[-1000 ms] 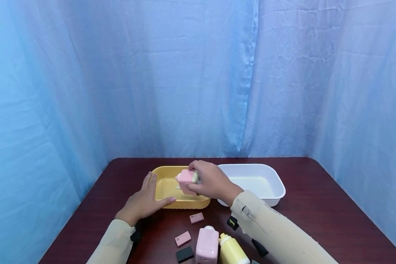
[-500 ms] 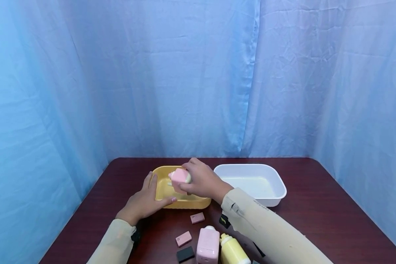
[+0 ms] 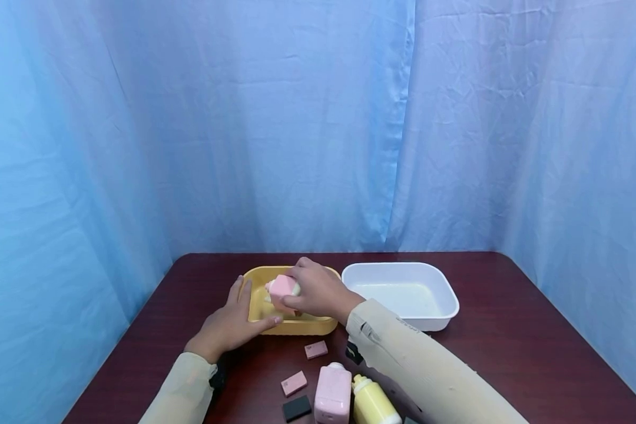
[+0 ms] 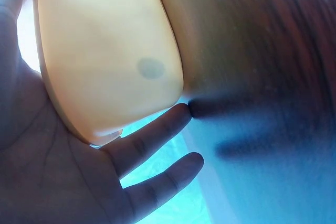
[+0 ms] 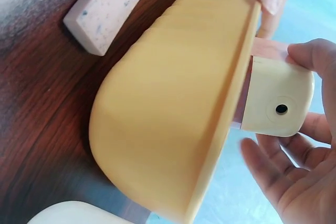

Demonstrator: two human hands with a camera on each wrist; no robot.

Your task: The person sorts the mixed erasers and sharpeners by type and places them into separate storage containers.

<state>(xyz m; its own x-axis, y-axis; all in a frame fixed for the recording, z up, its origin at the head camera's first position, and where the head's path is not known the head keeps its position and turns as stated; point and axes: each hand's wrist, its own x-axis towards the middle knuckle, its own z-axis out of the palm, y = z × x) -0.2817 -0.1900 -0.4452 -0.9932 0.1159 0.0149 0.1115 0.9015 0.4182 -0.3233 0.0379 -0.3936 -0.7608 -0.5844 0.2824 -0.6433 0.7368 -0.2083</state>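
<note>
A yellow plastic basin (image 3: 302, 328) stands at the back of the table. My left hand (image 3: 230, 324) rests against its left side, fingers straight and spread, thumb along the front rim. In the left wrist view the fingers (image 4: 152, 135) lie beside the basin wall (image 4: 105, 35). My right hand (image 3: 320, 291) grips a small pink bottle (image 3: 282, 290) inside the basin's opening, tilted with its nozzle toward the left. The right wrist view shows the bottle's cream base (image 5: 278, 98), with a small dark hole, between thumb and fingers. Its far end is hidden behind the basin wall.
A white basin (image 3: 445, 321) stands to the right of the yellow one. Nearer me lie two pink blocks (image 3: 315, 350) and a dark block (image 3: 297, 408). Beside them are a larger pink bottle (image 3: 333, 393) and a yellow bottle (image 3: 373, 402). Blue curtains (image 3: 318, 129) hang behind the table.
My right hand has moved left with the small pink bottle, further over the yellow basin, and slightly down. The left hand has stayed in place at the basin's side.
</note>
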